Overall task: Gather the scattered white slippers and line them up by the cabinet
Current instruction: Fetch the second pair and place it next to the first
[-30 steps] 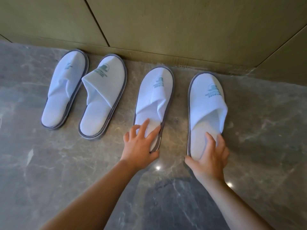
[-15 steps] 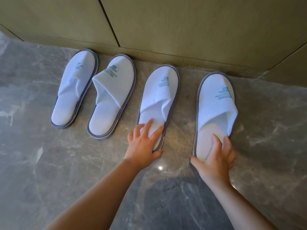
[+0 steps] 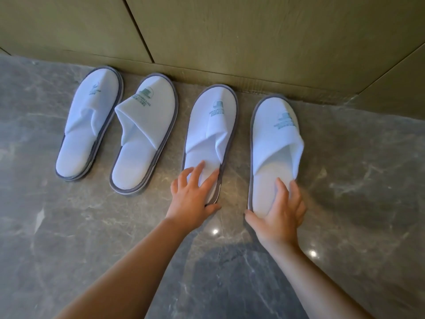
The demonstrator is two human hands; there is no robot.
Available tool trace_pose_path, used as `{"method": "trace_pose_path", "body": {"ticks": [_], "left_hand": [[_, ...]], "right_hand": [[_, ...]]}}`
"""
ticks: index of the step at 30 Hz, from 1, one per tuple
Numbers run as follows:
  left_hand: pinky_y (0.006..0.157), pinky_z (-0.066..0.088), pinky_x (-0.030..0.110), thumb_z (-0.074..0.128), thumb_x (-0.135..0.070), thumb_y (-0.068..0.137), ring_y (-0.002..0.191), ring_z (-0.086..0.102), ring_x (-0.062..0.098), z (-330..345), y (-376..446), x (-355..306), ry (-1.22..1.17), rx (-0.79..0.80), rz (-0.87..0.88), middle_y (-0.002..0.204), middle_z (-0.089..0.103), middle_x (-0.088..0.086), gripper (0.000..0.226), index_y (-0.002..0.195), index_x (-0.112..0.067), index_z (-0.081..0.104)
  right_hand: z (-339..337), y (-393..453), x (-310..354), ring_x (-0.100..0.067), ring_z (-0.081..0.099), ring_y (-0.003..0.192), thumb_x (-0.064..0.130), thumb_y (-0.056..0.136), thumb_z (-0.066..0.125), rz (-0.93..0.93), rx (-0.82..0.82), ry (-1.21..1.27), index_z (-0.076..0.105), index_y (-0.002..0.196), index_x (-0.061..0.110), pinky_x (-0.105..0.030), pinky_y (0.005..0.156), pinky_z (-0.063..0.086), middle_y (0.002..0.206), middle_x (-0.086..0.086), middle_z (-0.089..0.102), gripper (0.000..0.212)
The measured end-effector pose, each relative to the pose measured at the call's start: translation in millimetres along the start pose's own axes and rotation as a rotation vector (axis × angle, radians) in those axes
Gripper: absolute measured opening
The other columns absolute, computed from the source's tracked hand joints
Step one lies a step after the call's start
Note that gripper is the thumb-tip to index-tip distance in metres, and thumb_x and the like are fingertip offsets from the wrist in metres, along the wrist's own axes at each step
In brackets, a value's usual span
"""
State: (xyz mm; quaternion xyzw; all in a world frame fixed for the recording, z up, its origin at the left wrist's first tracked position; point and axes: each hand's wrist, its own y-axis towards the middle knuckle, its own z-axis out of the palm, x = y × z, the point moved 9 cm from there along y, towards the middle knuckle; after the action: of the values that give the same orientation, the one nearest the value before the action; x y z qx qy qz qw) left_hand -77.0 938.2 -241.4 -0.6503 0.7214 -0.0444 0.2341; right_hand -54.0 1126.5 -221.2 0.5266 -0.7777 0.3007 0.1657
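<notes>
Several white slippers with grey soles lie in a row on the floor, toes toward the cabinet base (image 3: 230, 74). From the left: one slipper (image 3: 89, 125), a second (image 3: 147, 132), a third (image 3: 211, 127) and the rightmost (image 3: 273, 139). My left hand (image 3: 194, 196) rests on the third slipper's heel with spread straight fingers, thumb on the floor at its edge. On the rightmost slipper's heel my right hand (image 3: 280, 212) presses with its fingers, and its thumb lies along the heel's left rim.
The olive wood-grain cabinet fronts (image 3: 253, 31) fill the top of the view. Grey marbled floor tiles (image 3: 92, 238) stretch around and in front of the slippers, with glossy light spots near my wrists.
Both hands stay on the same two heels. The view has shifted a little, and the two right slippers sit marginally straighter toward the cabinet.
</notes>
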Motion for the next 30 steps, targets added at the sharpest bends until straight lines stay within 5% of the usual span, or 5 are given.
{"method": "trace_pose_path", "body": {"ticks": [19, 30], "left_hand": [[0.112, 0.008, 0.053, 0.059, -0.051, 0.075, 0.137, -0.008, 0.021, -1.9, -4.5, -0.7, -0.015, 0.052, -0.006, 0.154, -0.002, -0.001, 0.082, 0.139, -0.038, 0.010], [0.113, 0.003, 0.051, 0.052, -0.057, 0.077, 0.141, -0.007, 0.026, -8.2, -10.9, -2.2, 0.014, 0.070, -0.033, 0.155, -0.002, 0.000, 0.079, 0.140, -0.033, 0.011]], "right_hand": [[7.4, 9.7, 1.3, -0.023, 0.010, 0.125, 0.028, 0.061, 0.075, 0.062, -0.011, -0.090, 0.029, 0.131, 0.020, -0.048, 0.103, 0.022, 0.150, -0.010, 0.009, 0.084], [-8.3, 10.5, 11.4, -0.032, 0.015, 0.134, 0.039, 0.071, 0.069, 0.037, 0.005, -0.124, 0.035, 0.131, 0.015, -0.046, 0.105, 0.019, 0.150, -0.014, 0.015, 0.073]]}}
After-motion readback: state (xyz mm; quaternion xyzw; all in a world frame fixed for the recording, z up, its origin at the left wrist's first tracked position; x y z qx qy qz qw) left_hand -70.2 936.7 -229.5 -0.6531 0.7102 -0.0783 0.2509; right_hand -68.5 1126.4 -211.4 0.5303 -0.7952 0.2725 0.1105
